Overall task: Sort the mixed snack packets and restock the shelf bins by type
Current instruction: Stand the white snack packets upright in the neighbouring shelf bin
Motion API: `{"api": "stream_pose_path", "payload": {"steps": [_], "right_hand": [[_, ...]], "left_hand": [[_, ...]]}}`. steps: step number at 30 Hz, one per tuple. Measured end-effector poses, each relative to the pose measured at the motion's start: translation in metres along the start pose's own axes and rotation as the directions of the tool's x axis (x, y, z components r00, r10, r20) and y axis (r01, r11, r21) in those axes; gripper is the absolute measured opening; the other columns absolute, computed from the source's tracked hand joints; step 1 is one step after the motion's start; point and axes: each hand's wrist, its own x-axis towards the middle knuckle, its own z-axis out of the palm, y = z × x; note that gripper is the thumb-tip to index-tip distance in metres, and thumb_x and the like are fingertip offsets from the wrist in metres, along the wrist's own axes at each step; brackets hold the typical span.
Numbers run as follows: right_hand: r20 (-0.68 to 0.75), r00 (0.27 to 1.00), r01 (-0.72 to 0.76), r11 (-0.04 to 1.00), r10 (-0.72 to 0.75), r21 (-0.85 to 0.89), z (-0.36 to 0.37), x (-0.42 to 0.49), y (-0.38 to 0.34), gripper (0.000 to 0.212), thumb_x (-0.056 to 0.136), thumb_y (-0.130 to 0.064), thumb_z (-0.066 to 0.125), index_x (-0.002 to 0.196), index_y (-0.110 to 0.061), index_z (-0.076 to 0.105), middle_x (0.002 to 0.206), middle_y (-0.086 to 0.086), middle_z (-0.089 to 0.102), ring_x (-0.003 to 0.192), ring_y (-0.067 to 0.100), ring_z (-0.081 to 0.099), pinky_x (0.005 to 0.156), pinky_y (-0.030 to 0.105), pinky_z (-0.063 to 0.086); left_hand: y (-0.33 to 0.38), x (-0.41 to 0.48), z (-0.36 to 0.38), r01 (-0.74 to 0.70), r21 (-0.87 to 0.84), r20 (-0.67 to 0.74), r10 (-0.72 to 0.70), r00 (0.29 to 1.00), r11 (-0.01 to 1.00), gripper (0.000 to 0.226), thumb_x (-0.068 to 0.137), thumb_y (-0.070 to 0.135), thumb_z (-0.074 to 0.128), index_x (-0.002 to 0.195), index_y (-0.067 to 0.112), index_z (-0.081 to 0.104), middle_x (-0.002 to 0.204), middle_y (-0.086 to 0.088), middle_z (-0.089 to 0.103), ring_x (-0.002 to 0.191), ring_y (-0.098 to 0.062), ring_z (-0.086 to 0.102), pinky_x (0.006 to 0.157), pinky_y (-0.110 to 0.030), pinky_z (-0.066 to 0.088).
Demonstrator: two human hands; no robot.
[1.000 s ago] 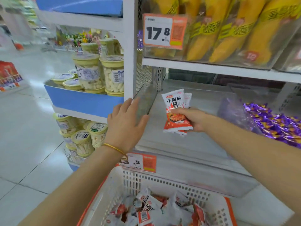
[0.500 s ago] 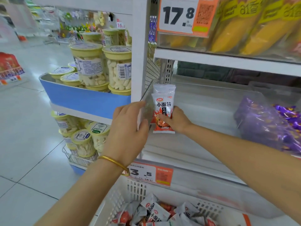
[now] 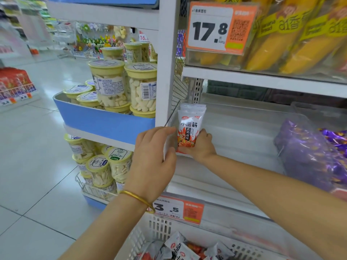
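At the left end of the shelf bin point(image 3: 234, 128), you're standing snack packets point(image 3: 188, 128) upright.
Your right hand point(image 3: 201, 145) is gripping them (long axis vertical); your left hand point(image 3: 152, 156), just beside, is clasping the clear side wall point(image 3: 175, 115).

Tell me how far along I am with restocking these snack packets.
Early on. Done: the clear bin shows no packets besides those in hand. In hand: your right hand stands a small stack of red-and-white packets upright at the bin's left wall, while your left hand holds its front corner. Left: a pile of mixed packets waits in the white basket below.
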Motion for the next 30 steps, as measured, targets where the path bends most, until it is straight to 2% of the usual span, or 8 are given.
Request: {"api": "stream_pose_path", "payload": {"steps": [11,18,20,22,25,27,28,30], "right_hand": [[0.043,0.994,-0.106,0.993,0.104,0.051,-0.005,-0.009,0.000,0.091,0.061,-0.037,0.088,0.127,-0.008,0.031,0.128,0.011,0.032,0.112,0.024,0.048,0.082,0.029,0.042],[0.071,0.985,-0.156,0.988,0.156,-0.004,-0.017,-0.014,0.001,0.094,0.065,-0.035,0.086,0.131,-0.004,0.028,0.132,0.014,0.031,0.116,0.027,0.047,0.081,0.033,0.047],[0.084,0.978,-0.191,0.982,0.189,0.015,-0.029,-0.021,-0.007,0.095,0.063,-0.035,0.087,0.130,-0.003,0.029,0.133,0.015,0.032,0.114,0.029,0.048,0.072,0.038,0.053],[0.064,0.990,-0.130,0.990,0.127,0.049,-0.051,-0.043,-0.022,0.086,0.065,-0.032,0.086,0.128,-0.003,0.036,0.131,0.015,0.039,0.110,0.029,0.052,0.062,0.036,0.052],[-0.030,0.985,0.175,0.970,-0.173,0.170,-0.103,-0.132,-0.038,0.035,0.077,-0.020,0.075,0.106,-0.022,0.054,0.106,0.001,0.055,0.080,0.021,0.058,0.055,0.029,0.047],[0.036,0.947,0.296,0.910,-0.319,0.289,-0.122,-0.198,-0.036,0.022,0.079,-0.017,0.072,0.090,-0.030,0.060,0.088,-0.006,0.060,0.060,0.016,0.058,0.047,0.019,0.042],[0.115,0.936,0.284,0.905,-0.334,0.315,-0.117,-0.224,-0.027,0.019,0.079,-0.016,0.071,0.087,-0.030,0.062,0.084,-0.006,0.062,0.054,0.013,0.057,0.046,0.016,0.041],[0.394,0.887,0.191,0.968,-0.240,0.162,-0.076,-0.248,0.007,0.018,0.085,-0.014,0.066,0.082,-0.031,0.063,0.083,-0.006,0.065,0.056,0.008,0.060,0.047,0.013,0.043]], "left_hand": [[-0.001,0.000,0.000,-0.011,-0.008,-0.021,0.011,1.000,1.000,0.044,0.078,0.022,0.044,0.120,0.020,0.058,0.115,0.015,0.044,0.104,0.004,0.027,0.088,0.006,0.015],[-0.003,-0.004,-0.002,-0.025,-0.017,-0.021,0.024,0.999,1.000,0.043,0.081,0.029,0.044,0.121,0.020,0.058,0.119,0.014,0.041,0.109,0.007,0.025,0.092,-0.005,0.022],[0.001,-0.010,-0.007,-0.040,0.022,-0.054,0.041,0.998,0.999,0.042,0.083,0.034,0.042,0.117,0.017,0.060,0.121,0.007,0.047,0.112,-0.001,0.031,0.094,-0.003,0.019],[0.010,-0.021,-0.019,-0.089,0.099,-0.113,0.100,0.989,0.991,0.038,0.083,0.030,0.043,0.111,0.014,0.062,0.118,-0.002,0.056,0.110,-0.015,0.041,0.093,-0.013,0.024],[0.025,-0.057,-0.035,-0.192,0.096,-0.147,0.205,0.968,0.977,0.025,0.083,0.017,0.047,0.098,0.007,0.065,0.098,-0.004,0.061,0.092,-0.022,0.052,0.083,-0.027,0.036],[0.025,-0.092,-0.038,-0.213,0.018,-0.072,0.214,0.974,0.977,0.021,0.082,0.012,0.048,0.092,0.006,0.065,0.089,-0.001,0.059,0.082,-0.020,0.051,0.075,-0.031,0.039],[0.021,-0.109,-0.036,-0.194,-0.005,0.000,0.194,0.981,0.981,0.020,0.081,0.013,0.047,0.091,0.007,0.064,0.088,0.002,0.058,0.080,-0.017,0.050,0.072,-0.030,0.040],[0.007,-0.140,-0.028,-0.117,0.026,0.187,0.111,0.976,0.993,0.022,0.081,0.016,0.044,0.090,0.013,0.064,0.087,0.003,0.059,0.080,-0.012,0.049,0.072,-0.023,0.040]]}}
